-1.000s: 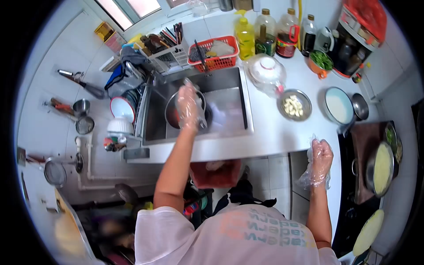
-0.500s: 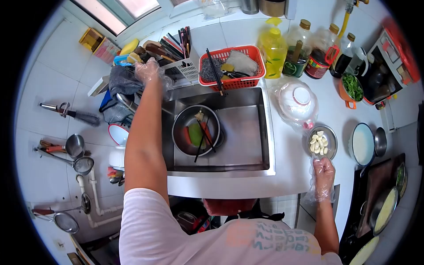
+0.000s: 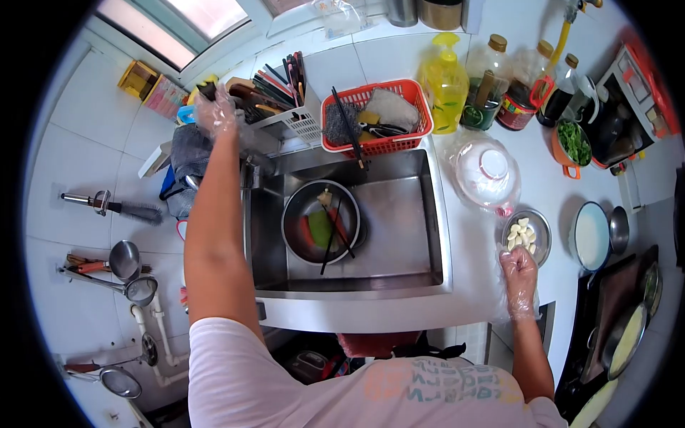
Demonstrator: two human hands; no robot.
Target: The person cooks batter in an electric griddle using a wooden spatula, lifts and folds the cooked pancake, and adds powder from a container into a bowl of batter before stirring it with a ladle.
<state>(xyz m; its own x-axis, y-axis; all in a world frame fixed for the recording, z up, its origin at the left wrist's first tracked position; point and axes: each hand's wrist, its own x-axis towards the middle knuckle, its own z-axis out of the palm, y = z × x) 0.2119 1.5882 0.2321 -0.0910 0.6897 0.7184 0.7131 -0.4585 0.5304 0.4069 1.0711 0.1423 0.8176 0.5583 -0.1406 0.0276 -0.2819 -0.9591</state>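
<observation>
With our gloved left hand (image 3: 216, 116), we reach beside the utensil holder (image 3: 303, 125); we cannot tell how closed its grip is or whether it holds anything. Our gloved right hand (image 3: 519, 277) is curled shut near the garlic cloves (image 3: 521, 235) on the tabletop (image 3: 469, 242). The pot (image 3: 302, 200) sits in the sink's (image 3: 403, 214) left half.
</observation>
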